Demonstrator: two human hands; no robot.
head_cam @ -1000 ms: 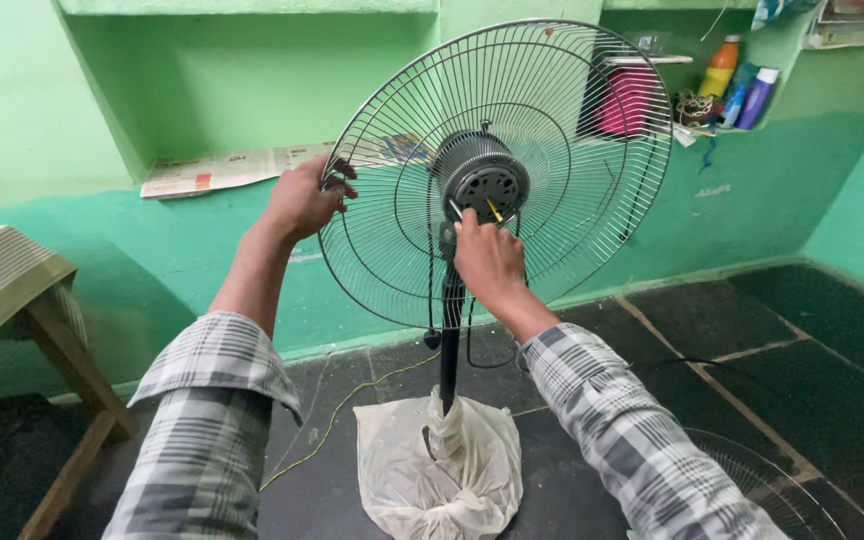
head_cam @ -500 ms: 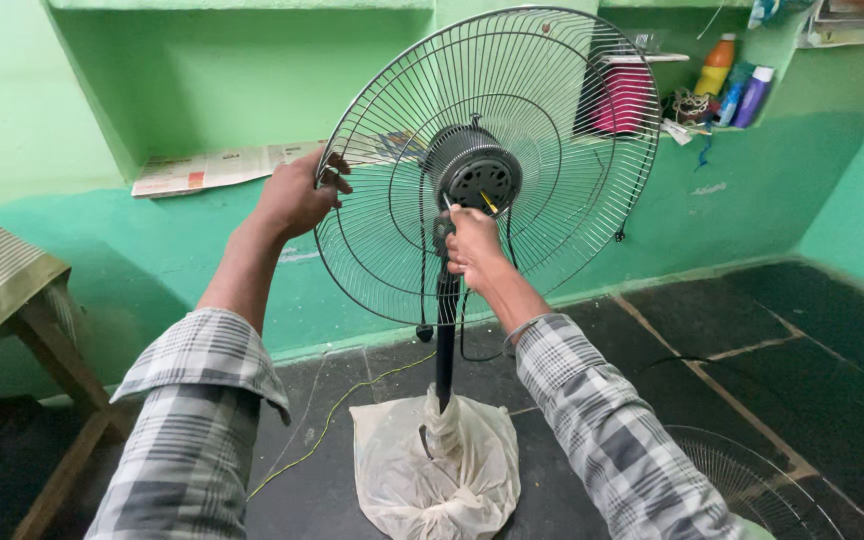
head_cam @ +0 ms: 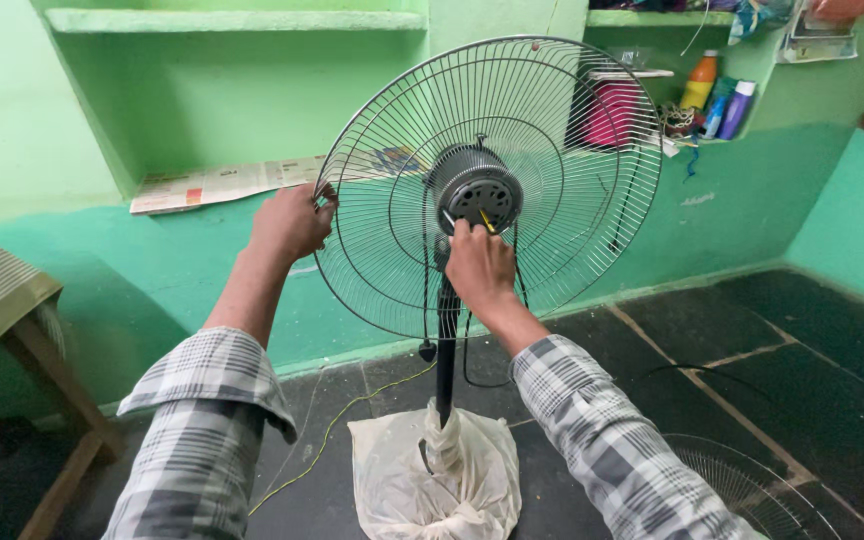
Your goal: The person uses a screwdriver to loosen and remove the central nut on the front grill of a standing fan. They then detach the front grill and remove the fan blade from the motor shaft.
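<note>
Wire rear guard (head_cam: pixel 552 130) of a pedestal fan — round, thin radial ribs, no blades — stands w/ grey vented motor (head_cam: pixel 474 187) at centre. Left hand (head_cam: pixel 290 222) grips guard's left rim; right hand (head_cam: pixel 479 266) pinches a yellow-handled tool (head_cam: pixel 487 221) at motor face. Base in pale plastic bag (head_cam: pixel 432 480) on dark floor.
</note>
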